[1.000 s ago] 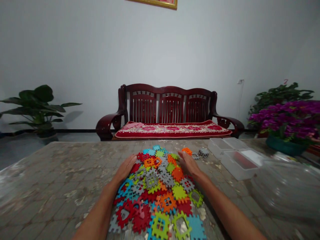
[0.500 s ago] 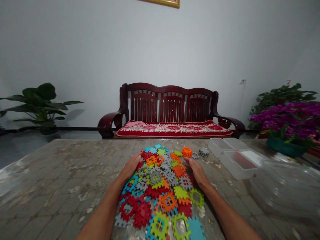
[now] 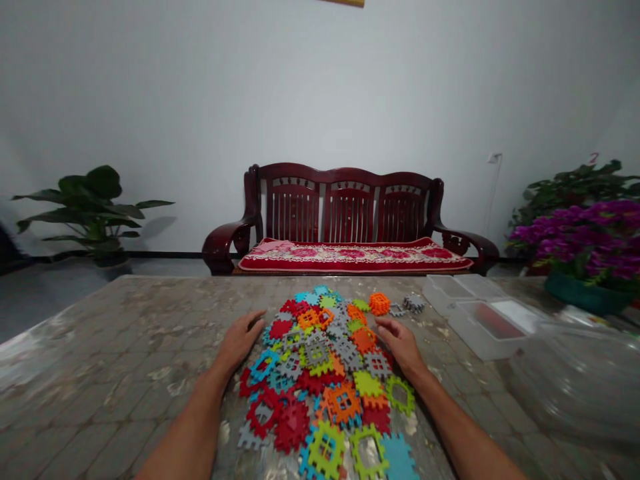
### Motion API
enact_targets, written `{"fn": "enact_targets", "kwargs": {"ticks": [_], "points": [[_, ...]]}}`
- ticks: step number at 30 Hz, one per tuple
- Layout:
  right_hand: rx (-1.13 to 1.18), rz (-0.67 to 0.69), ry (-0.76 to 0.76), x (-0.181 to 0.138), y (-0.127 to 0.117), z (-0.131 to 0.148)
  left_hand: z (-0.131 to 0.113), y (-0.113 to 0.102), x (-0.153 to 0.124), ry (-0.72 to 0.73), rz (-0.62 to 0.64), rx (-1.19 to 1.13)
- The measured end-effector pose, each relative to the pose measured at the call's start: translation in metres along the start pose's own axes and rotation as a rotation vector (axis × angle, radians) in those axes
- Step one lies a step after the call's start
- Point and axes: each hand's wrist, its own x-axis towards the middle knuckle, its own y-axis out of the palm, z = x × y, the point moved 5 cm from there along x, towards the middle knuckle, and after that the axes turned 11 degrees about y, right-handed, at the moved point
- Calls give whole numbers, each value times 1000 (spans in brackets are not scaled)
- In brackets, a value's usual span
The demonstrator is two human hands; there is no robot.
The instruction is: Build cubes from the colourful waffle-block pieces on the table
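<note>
A spread heap of toothed plastic building tiles (image 3: 317,353) in red, orange, green, grey and blue lies on the table before me. My left hand (image 3: 243,339) is at the heap's left side, a little apart from it, thumb and fingers apart and nothing held. At the right edge my right hand (image 3: 400,341) rests close beside an orange tile (image 3: 364,340), fingers loosely spread and holding nothing. Whether its fingertips touch the tiles I cannot tell. Beyond that hand stand an orange stack of tiles (image 3: 379,304) and a grey stack of tiles (image 3: 414,303).
Clear plastic boxes (image 3: 477,341) and a large transparent container (image 3: 575,380) stand on the right of the patterned table (image 3: 125,360). Purple flowers (image 3: 590,233) in a green pot are behind them. A dark red wooden bench (image 3: 345,200) is across the table.
My left hand has moved left, away from the heap's edge, and its thumb has spread. My right hand has stayed near the right edge. The view has shifted slightly.
</note>
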Motion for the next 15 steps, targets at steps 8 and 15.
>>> {"fn": "enact_targets", "kwargs": {"ticks": [8, 15], "points": [[-171, 40, -31, -8, 6, 7, 19, -16, 11, -115, -76, 14], [-494, 108, -130, -22, 17, 21, 13, -12, 12, -74, -31, 89]]}}
